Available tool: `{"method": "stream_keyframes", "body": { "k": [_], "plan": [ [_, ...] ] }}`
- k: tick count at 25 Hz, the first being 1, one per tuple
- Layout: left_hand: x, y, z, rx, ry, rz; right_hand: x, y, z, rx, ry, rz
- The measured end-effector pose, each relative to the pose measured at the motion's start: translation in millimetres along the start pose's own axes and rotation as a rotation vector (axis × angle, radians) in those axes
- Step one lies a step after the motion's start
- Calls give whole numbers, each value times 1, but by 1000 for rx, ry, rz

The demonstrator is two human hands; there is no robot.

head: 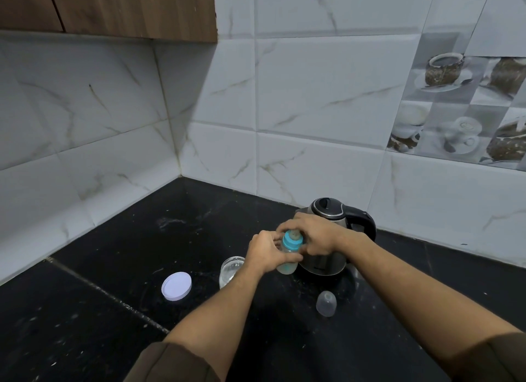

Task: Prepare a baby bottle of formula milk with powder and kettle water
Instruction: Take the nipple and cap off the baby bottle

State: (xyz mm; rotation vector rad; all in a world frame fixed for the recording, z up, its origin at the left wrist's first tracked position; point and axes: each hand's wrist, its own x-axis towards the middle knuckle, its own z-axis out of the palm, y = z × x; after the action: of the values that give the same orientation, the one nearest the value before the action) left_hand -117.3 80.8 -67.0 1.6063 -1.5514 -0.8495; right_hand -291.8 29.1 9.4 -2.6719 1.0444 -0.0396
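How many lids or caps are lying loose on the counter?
2. The white lid lies left of the open jar; the clear dome cap sits in front of the kettle. The arms could hide another.

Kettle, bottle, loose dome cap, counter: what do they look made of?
Kettle: brushed steel body, dull sheen; lid and handle glossy black, likely plastic.
Bottle: translucent plastic, cloudy see-through wall; teal collar opaque plastic.
Dome cap: clear, slightly frosted plastic.
Counter: polished black stone, probably granite, pale flecks and reflections.
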Motion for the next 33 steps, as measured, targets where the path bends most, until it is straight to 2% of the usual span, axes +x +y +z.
{"method": "stream_keyframes", "body": {
  "k": [4,6,8,15,18,21,23,27,33],
  "plan": [
    [1,-2,2,5,23,-25,1,-4,-3,102,127,220],
    [1,-3,4,20,34,-31,3,-6,-2,75,147,309],
    [1,-4,5,30,29,-35,6,-8,3,54,133,299],
    [-5,-17,9,54,-7,-74,3,-12,1,29,-31,88],
    [-7,-13,10,37,-3,-73,4,-16,4,68,16,189],
    [-8,-9,10,48,6,-69,3,-20,4,-13,56,299],
    [-8,-10,11,55,10,-55,2,-21,4,-41,38,282],
    [-11,-12,12,50,8,-51,-1,-23,2,-43,-29,123],
    [-13,-8,9,66,44,-57,1,-19,2,23,101,319]
  ]
}}
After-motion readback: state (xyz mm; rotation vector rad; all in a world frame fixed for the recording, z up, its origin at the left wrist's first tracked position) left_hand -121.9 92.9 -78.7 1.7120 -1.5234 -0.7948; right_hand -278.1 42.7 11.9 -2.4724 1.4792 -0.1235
